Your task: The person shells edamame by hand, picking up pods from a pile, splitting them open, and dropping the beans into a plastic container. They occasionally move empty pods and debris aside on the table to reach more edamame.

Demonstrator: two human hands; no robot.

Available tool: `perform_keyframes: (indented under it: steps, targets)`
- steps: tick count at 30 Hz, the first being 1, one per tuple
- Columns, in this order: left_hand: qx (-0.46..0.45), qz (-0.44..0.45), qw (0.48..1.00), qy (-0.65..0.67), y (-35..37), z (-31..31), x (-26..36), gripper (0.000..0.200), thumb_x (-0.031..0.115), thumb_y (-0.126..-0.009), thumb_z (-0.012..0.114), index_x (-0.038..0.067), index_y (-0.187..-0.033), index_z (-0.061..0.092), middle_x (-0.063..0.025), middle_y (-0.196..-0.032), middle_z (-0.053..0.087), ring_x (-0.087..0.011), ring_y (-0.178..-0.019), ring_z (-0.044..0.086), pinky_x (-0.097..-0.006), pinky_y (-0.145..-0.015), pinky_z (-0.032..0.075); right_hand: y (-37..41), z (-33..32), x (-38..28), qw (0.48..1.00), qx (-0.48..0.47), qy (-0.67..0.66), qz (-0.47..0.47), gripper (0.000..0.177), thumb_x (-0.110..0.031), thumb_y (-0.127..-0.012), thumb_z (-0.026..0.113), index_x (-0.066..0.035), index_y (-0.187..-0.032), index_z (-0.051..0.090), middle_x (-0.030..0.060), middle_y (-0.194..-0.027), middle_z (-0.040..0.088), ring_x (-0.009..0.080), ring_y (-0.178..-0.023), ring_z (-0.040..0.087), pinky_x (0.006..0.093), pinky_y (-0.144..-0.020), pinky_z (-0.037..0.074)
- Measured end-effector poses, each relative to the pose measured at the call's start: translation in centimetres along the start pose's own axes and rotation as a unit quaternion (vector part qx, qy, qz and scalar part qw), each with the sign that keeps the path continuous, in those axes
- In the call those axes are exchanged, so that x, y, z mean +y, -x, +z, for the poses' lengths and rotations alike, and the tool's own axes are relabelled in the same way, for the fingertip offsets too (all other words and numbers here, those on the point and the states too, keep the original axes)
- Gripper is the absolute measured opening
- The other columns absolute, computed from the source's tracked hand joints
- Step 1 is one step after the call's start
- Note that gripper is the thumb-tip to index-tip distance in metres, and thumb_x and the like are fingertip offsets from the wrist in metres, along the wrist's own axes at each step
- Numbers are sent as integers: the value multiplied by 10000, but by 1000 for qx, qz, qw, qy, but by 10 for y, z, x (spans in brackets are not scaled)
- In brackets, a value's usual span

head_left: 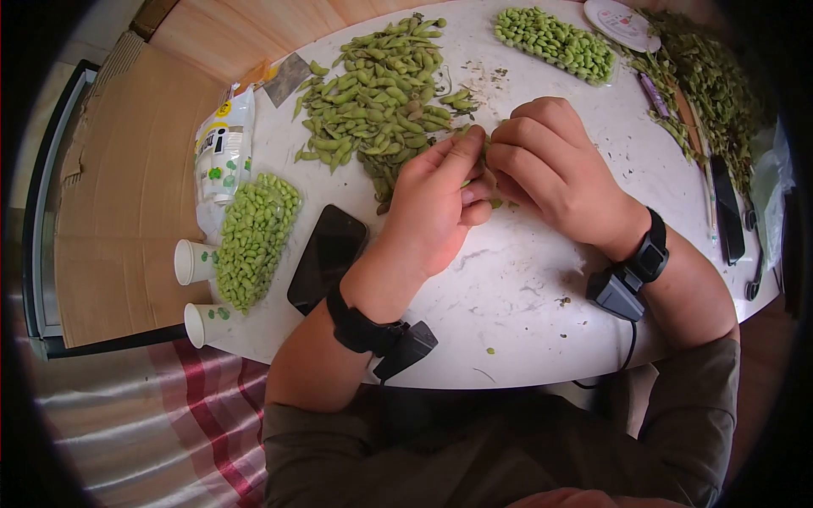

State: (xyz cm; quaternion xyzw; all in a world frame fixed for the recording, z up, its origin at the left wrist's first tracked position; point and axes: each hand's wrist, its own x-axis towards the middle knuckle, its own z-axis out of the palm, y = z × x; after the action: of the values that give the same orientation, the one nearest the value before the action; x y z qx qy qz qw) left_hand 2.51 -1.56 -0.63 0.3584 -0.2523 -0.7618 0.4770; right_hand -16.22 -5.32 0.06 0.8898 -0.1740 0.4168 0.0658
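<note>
My left hand (442, 190) and my right hand (555, 169) meet over the near edge of a heap of green soybean pods (381, 89). My left thumb and fingers are closed in a pinch on a pod, of which only bits of green show between the fingers. The fingers of my right hand are curled against the same spot, and their tips are mostly hidden. Shelled green beans fill a clear tray (258, 241) on the left and another tray (555, 42) at the far side. Each wrist wears a black strap with a small device.
A black phone (328, 258) lies beside my left forearm. Two paper cups (195, 262) and a white packet (225, 148) stand near the left edge, by a cardboard sheet (135, 195). Leafy stalks (716, 85), a plate (622, 24) and a dark case (727, 207) lie to the right.
</note>
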Motion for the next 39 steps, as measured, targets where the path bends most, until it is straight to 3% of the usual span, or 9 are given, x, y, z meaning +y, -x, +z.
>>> perform_keyframes:
  steps: [3,5,15,20,24,27,32,37,39]
  targets:
    - [2,12,1000,-18,-1,0,-2,165,272,-1088,568,122,-1031,606,56,-847,496,-37,-671,372,-210,-525,259,1,0,0,999,-25,22,-6,289,-132,-763,782,-44,-992,628,89,-993,607,300,-952,580,399,-857,470]
    - [20,65,997,-34,0,1,-4,156,261,-1083,580,114,-1040,611,56,-854,510,-29,-663,371,-210,-521,268,4,2,-2,982,1,-125,142,210,-119,-823,756,-46,-968,624,95,-965,615,308,-933,576,408,-846,461]
    - [89,127,983,-96,-3,6,-7,135,217,-1051,641,88,-1025,607,69,-765,507,-17,-627,347,-207,-506,262,9,10,0,984,-32,-94,150,98,-85,-916,706,-43,-974,640,97,-888,632,303,-878,583,409,-794,445]
    - [99,338,822,-448,-4,-5,-9,243,218,-1031,677,-25,-1018,677,-10,-846,658,-78,-678,557,-252,-590,461,9,10,-4,980,-11,-102,170,107,-61,-912,703,-36,-996,641,105,-889,637,318,-891,590,410,-803,450]
    - [66,378,785,-486,-6,-7,-13,231,188,-1041,650,-38,-1066,689,-34,-861,668,-57,-677,540,-239,-598,461,9,10,-2,978,-9,-106,178,112,-52,-912,699,-29,-1005,640,110,-894,638,325,-896,590,412,-816,454]
    - [43,348,818,-455,0,0,-11,213,150,-1069,593,-10,-1186,671,12,-897,662,-36,-787,535,-225,-653,456,10,11,-2,976,-2,-116,182,113,-46,-912,695,-24,-1008,640,117,-902,639,331,-895,590,423,-822,460]
    - [41,50,997,-48,2,7,0,165,196,-1060,554,51,-1108,617,59,-750,400,-53,-636,361,-230,-491,266,8,8,4,971,-30,-183,152,94,-33,-912,677,-30,-997,637,127,-912,635,344,-916,586,434,-840,475]
    - [85,49,994,39,-7,-7,4,143,230,-993,510,95,-1000,558,34,-755,373,-87,-629,320,-244,-499,246,8,5,4,976,-39,-182,115,100,-33,-890,674,-34,-982,638,136,-922,627,349,-919,581,439,-850,472]
    - [44,57,991,115,-4,-9,8,131,224,-996,495,109,-932,502,19,-767,379,-101,-630,331,-247,-499,247,7,5,15,984,-27,18,173,69,-49,-895,661,-36,-961,648,137,-962,646,346,-938,590,431,-862,473]
